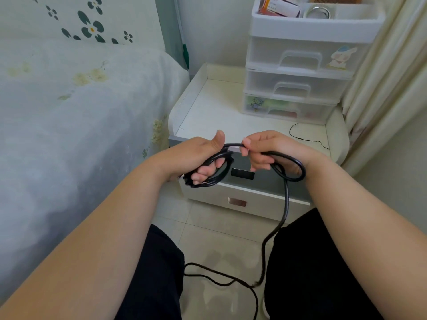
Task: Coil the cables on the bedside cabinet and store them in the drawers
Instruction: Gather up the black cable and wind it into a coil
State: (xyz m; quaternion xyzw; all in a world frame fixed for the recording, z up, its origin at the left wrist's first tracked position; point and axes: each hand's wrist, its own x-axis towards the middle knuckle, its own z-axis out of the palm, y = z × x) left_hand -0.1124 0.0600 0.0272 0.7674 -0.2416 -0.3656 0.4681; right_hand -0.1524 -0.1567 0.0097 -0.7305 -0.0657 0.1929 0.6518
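Both hands coil a black cable [286,204]

Left hand [198,158] grips the loops; right hand [270,148] pinches the next turn before the bedside cabinet [231,116].

Soft, even daylight filled the scene, brightest on the cream pleated curtain [381,72] at the right. Shadows were faint. The whole frame looked slightly soft, the pale tiled floor [221,255] smeared, and straight edges bowed outward near the borders.

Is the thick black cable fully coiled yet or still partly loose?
Partly loose. The left hand holds several loops of the thick black cable, but a long tail trails onto the tiled floor.
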